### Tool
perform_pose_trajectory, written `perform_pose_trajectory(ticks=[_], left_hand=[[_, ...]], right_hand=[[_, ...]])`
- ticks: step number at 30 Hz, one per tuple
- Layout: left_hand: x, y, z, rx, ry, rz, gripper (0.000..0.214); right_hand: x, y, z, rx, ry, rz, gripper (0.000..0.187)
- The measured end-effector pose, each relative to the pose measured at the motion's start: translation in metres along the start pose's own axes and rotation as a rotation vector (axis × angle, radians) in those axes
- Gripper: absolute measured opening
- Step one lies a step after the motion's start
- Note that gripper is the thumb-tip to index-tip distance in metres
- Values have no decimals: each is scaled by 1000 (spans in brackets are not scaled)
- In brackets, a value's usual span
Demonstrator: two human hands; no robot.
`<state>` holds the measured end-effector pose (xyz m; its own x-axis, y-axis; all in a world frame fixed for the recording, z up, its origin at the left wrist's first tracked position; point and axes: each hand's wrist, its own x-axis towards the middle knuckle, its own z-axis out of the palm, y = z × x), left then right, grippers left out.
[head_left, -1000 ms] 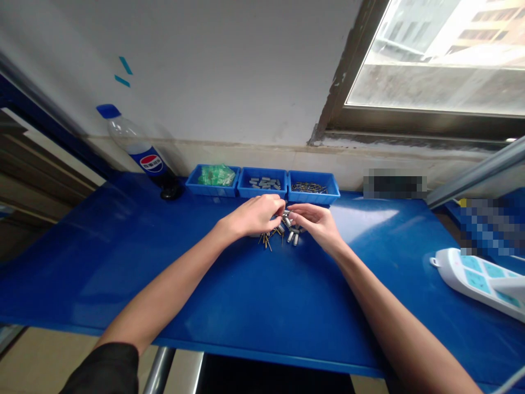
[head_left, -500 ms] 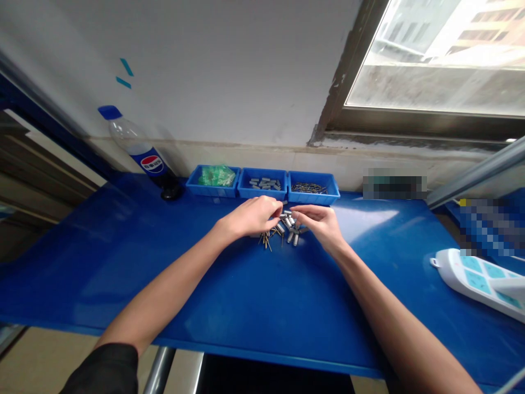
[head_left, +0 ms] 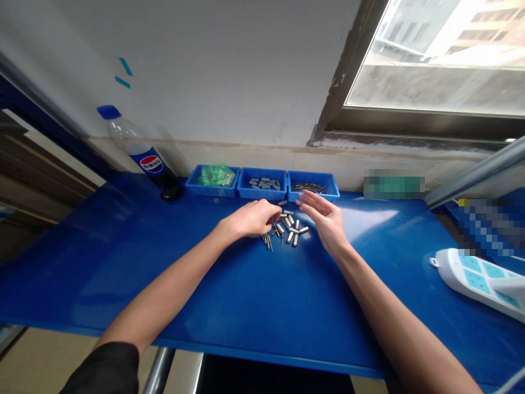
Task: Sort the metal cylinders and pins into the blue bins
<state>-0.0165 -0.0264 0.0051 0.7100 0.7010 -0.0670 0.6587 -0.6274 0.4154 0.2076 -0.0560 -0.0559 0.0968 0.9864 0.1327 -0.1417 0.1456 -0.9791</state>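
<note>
My left hand [head_left: 255,219] rests low over the left side of a small heap, fingers curled in toward the thumb. Whatever lies between those fingertips is hidden. Short silver metal cylinders [head_left: 291,221] are scattered between my hands. Thin brass-coloured pins [head_left: 268,241] stick out below the left fingers. To the right of the heap, my right hand [head_left: 326,221] is raised with its fingers stretched and apart, nothing visible in them. Its fingertips overlap the front edge of the right blue bin [head_left: 334,195], which holds thin dark metal pieces [head_left: 307,187].
A middle blue bin [head_left: 262,194] holds more silver cylinders; the left blue bin [head_left: 213,191] holds green plastic [head_left: 217,176]. A cola bottle [head_left: 150,161] stands at the back left of the blue table [head_left: 254,306]. A white power strip [head_left: 478,279] lies at the right.
My right hand has moved away from the heap, up and slightly right, and its fingers have spread. Several cylinders show more fully. My left hand has hardly moved.
</note>
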Motion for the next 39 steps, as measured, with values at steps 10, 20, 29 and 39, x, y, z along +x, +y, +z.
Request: perform_pose_trajectory(ticks=[10, 20, 29, 39], left_hand=[[5, -3, -4, -13, 155, 97, 38], [4, 12, -12, -361, 353, 103, 6], [4, 13, -9, -477, 397, 65, 8], [3, 14, -14, -378, 328, 52, 5]], right_hand=[[-2, -6, 1, -70, 4, -17, 38], [-5, -11, 3, -99, -137, 3, 37], [-6, -9, 7, 2, -166, 55, 27], [-6, -15, 7, 80, -146, 147, 29]])
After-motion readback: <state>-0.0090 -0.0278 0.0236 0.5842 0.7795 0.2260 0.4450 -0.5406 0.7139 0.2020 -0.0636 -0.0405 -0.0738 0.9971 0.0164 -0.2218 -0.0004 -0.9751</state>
